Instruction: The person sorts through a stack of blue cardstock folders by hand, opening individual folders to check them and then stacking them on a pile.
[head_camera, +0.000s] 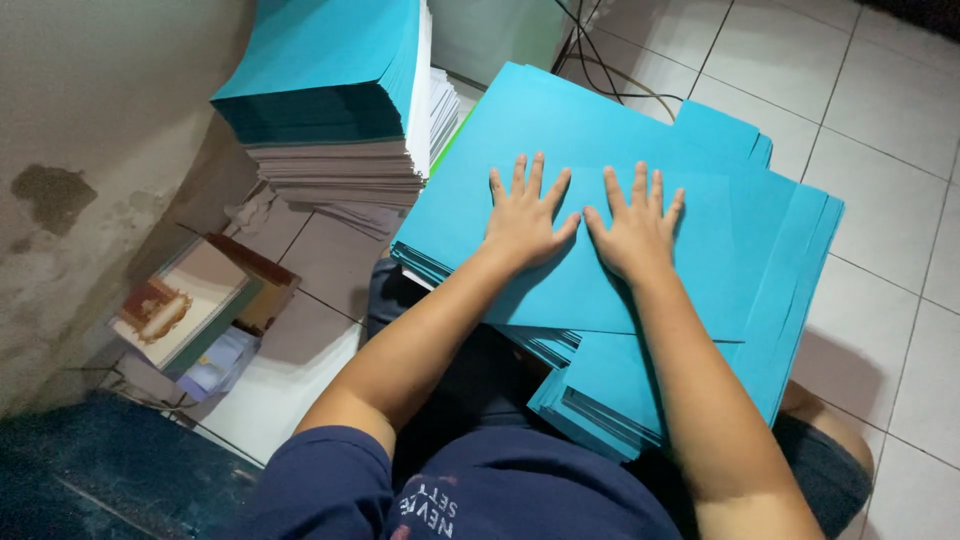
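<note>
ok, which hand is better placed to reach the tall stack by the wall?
Left, probably. Both hands lie flat on the top blue sheet, but the left hand is on the side nearer the tall stack; the right hand would cross over.

hands: left hand and right hand side by side, flat on the top sheet
sheets: fanned pile across the lap
stack: behind-left, on the floor
books: left, by the wall
cables: behind the sheets
</note>
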